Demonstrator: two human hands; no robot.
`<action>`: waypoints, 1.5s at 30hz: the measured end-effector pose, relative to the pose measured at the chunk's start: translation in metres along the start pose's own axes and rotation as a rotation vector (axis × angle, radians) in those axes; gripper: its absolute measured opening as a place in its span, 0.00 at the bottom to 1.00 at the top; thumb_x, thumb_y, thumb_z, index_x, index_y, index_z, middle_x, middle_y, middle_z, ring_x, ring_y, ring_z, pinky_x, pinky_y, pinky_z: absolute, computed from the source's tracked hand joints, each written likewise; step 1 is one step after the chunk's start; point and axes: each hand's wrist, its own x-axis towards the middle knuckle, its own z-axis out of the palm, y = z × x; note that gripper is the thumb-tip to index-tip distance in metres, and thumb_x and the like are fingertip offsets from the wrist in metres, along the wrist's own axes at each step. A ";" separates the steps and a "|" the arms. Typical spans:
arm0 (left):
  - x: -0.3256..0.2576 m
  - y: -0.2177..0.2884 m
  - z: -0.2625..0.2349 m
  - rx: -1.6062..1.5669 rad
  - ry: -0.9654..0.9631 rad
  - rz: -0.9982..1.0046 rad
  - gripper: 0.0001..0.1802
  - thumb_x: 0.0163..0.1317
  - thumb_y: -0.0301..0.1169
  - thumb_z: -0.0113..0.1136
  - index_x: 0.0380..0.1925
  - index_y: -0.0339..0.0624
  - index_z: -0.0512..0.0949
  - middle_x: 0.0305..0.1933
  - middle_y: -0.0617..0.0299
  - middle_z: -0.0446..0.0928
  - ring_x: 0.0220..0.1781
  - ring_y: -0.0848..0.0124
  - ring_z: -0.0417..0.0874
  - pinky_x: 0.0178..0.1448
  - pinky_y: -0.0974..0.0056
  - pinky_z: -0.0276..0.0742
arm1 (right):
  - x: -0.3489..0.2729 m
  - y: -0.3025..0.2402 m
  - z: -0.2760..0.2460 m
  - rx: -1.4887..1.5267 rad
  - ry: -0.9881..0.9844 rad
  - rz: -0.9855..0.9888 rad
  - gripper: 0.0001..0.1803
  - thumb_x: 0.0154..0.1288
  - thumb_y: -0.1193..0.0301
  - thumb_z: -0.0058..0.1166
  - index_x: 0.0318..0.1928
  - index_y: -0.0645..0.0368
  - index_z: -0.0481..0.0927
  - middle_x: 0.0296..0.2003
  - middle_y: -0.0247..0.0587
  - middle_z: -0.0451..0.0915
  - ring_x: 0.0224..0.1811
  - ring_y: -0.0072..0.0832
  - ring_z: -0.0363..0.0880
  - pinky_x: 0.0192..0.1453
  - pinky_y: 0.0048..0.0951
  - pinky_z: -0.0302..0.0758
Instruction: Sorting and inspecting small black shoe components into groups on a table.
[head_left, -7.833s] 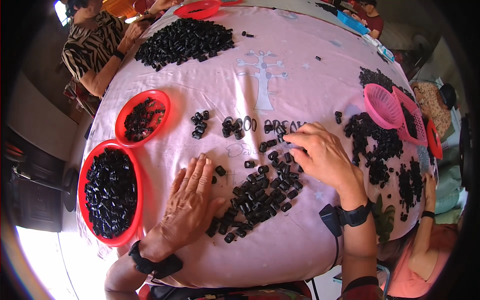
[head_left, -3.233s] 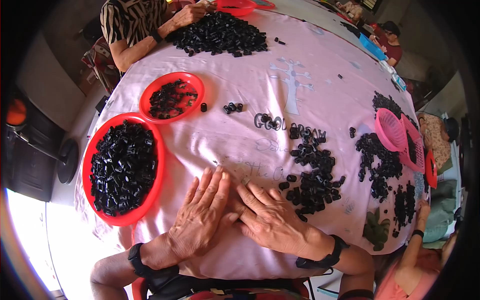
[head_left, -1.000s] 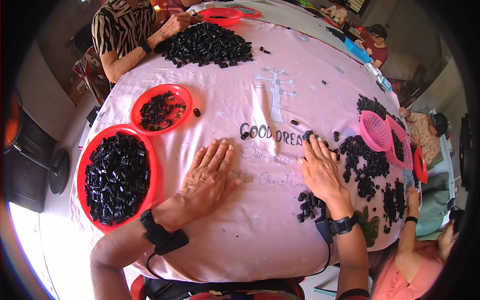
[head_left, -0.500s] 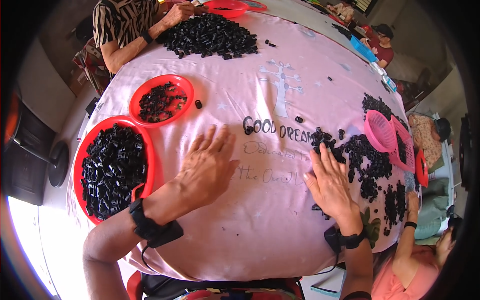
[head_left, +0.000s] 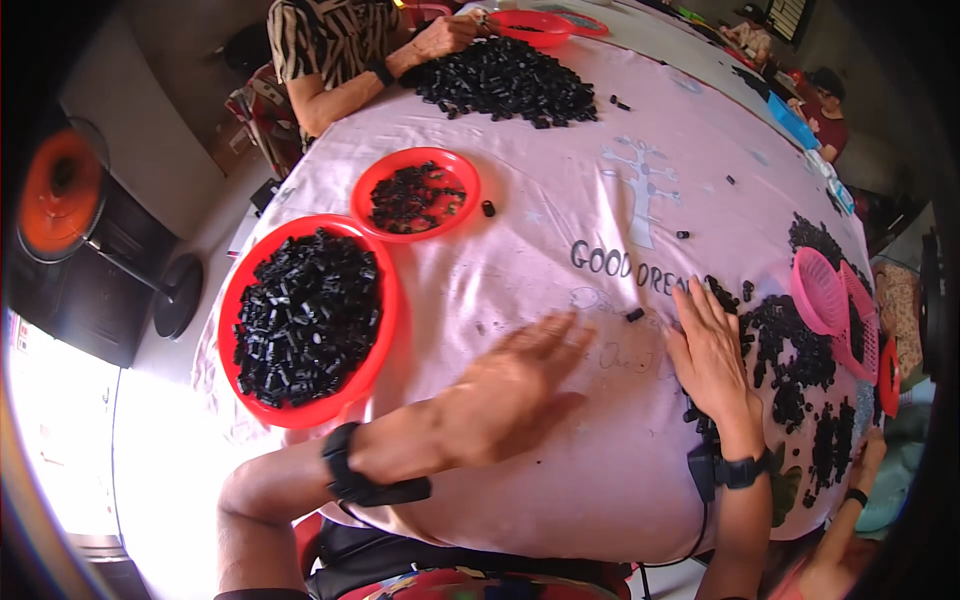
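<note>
My left hand (head_left: 500, 395), smeared by motion, is low over the pink printed tablecloth (head_left: 480, 520), fingers stretched toward the right and holding nothing. My right hand (head_left: 712, 355) lies flat with its fingers extended, at the left edge of a spread of small black cylindrical parts (head_left: 790, 345), some partly hidden behind it. Between the two hands sits a single black part (head_left: 635, 314), apart from my right fingers. Another loose part (head_left: 683, 235) rests farther off. Both wrists wear black bands with a cable.
At left stand a large red basin (head_left: 232, 330) heaped with black parts and a smaller red plate (head_left: 470, 185) of black bits. Pink baskets (head_left: 818, 290) stand at right. Beyond, a co-worker's hand (head_left: 445, 38) is by a big black pile (head_left: 505, 85). Another person's arm (head_left: 845, 520) reaches in lower right.
The view has turned left, so the table appears farther right. My left hand has swept right and nearer across the cloth; one loose black part has shifted toward my right hand.
</note>
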 end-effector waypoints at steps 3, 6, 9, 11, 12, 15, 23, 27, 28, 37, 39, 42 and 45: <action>-0.050 -0.017 -0.060 0.215 0.275 -0.144 0.32 0.68 0.29 0.60 0.70 0.28 0.65 0.71 0.38 0.69 0.73 0.46 0.71 0.75 0.51 0.68 | -0.014 -0.038 -0.024 0.137 -0.046 -0.099 0.31 0.75 0.62 0.52 0.71 0.66 0.69 0.73 0.64 0.64 0.74 0.59 0.64 0.73 0.54 0.61; -0.102 -0.034 -0.103 0.344 0.604 -0.581 0.30 0.69 0.28 0.58 0.70 0.29 0.66 0.70 0.38 0.71 0.71 0.47 0.74 0.71 0.50 0.71 | -0.013 -0.065 -0.027 0.166 0.029 -0.295 0.26 0.70 0.64 0.58 0.63 0.67 0.76 0.66 0.62 0.73 0.66 0.55 0.73 0.68 0.51 0.67; -0.200 -0.096 -0.112 0.914 0.713 -0.807 0.30 0.70 0.32 0.57 0.70 0.30 0.67 0.68 0.38 0.72 0.65 0.45 0.79 0.65 0.50 0.76 | 0.011 -0.104 -0.035 0.290 0.113 -0.456 0.22 0.65 0.67 0.63 0.55 0.66 0.80 0.57 0.55 0.80 0.59 0.47 0.78 0.63 0.45 0.72; -0.210 -0.092 -0.120 0.696 0.664 -0.954 0.30 0.71 0.33 0.57 0.70 0.29 0.67 0.66 0.38 0.73 0.63 0.45 0.79 0.64 0.51 0.76 | 0.030 -0.118 -0.028 0.344 0.095 -0.487 0.20 0.65 0.67 0.62 0.53 0.65 0.81 0.54 0.52 0.81 0.57 0.45 0.79 0.61 0.43 0.73; -0.212 -0.093 -0.121 0.472 0.593 -1.086 0.30 0.71 0.34 0.57 0.69 0.29 0.68 0.64 0.39 0.74 0.62 0.45 0.80 0.63 0.51 0.77 | 0.039 -0.123 -0.019 0.340 0.144 -0.527 0.20 0.65 0.68 0.62 0.54 0.64 0.80 0.52 0.51 0.81 0.55 0.44 0.79 0.59 0.43 0.73; -0.225 -0.097 -0.124 0.278 0.786 -1.099 0.30 0.71 0.35 0.58 0.68 0.28 0.69 0.61 0.40 0.75 0.60 0.48 0.81 0.63 0.52 0.76 | 0.068 -0.146 -0.017 0.340 0.009 -0.483 0.22 0.67 0.69 0.60 0.59 0.66 0.79 0.58 0.57 0.80 0.59 0.49 0.79 0.66 0.46 0.72; -0.156 -0.039 -0.132 -0.496 0.585 -0.676 0.26 0.71 0.32 0.60 0.66 0.34 0.74 0.55 0.55 0.82 0.53 0.72 0.82 0.55 0.64 0.80 | 0.147 -0.167 0.043 0.222 0.118 -0.525 0.32 0.69 0.78 0.42 0.74 0.61 0.66 0.74 0.60 0.65 0.74 0.54 0.66 0.76 0.52 0.64; -0.110 -0.045 -0.112 -0.300 0.387 -0.513 0.24 0.71 0.30 0.60 0.65 0.33 0.75 0.52 0.53 0.81 0.52 0.69 0.83 0.55 0.64 0.79 | 0.165 -0.169 0.062 0.193 0.333 -0.607 0.25 0.69 0.75 0.44 0.66 0.65 0.73 0.60 0.55 0.78 0.67 0.46 0.73 0.70 0.49 0.67; -0.103 -0.049 -0.110 -0.282 0.384 -0.503 0.24 0.71 0.29 0.60 0.65 0.33 0.75 0.52 0.53 0.81 0.52 0.68 0.83 0.55 0.64 0.79 | 0.169 -0.173 0.059 0.190 0.334 -0.583 0.21 0.68 0.74 0.47 0.59 0.64 0.77 0.53 0.50 0.80 0.62 0.43 0.75 0.66 0.46 0.70; -0.042 -0.053 -0.101 -0.307 0.356 -0.409 0.23 0.72 0.28 0.58 0.64 0.33 0.75 0.55 0.51 0.80 0.58 0.63 0.82 0.61 0.61 0.77 | 0.135 -0.102 0.033 -0.215 0.343 -0.415 0.06 0.58 0.72 0.57 0.36 0.55 0.83 0.38 0.38 0.80 0.51 0.34 0.75 0.51 0.33 0.76; -0.021 -0.045 -0.093 -0.318 0.334 -0.395 0.23 0.71 0.29 0.59 0.64 0.33 0.75 0.55 0.50 0.81 0.57 0.63 0.82 0.61 0.60 0.78 | 0.120 -0.057 0.036 -0.242 0.347 -0.294 0.06 0.58 0.73 0.57 0.36 0.56 0.84 0.38 0.38 0.80 0.51 0.35 0.76 0.52 0.34 0.77; -0.001 -0.042 -0.084 -0.274 0.244 -0.368 0.23 0.71 0.30 0.60 0.63 0.33 0.75 0.55 0.47 0.80 0.57 0.59 0.83 0.59 0.60 0.79 | 0.097 -0.001 0.029 -0.205 0.372 -0.116 0.07 0.58 0.76 0.55 0.36 0.58 0.84 0.40 0.42 0.81 0.51 0.40 0.77 0.53 0.41 0.79; 0.019 -0.029 -0.071 -0.265 0.176 -0.402 0.23 0.73 0.31 0.57 0.66 0.36 0.74 0.59 0.51 0.80 0.60 0.65 0.80 0.63 0.60 0.76 | 0.081 0.052 0.025 -0.252 0.317 0.040 0.08 0.57 0.79 0.55 0.37 0.59 0.85 0.41 0.45 0.83 0.53 0.45 0.78 0.56 0.43 0.80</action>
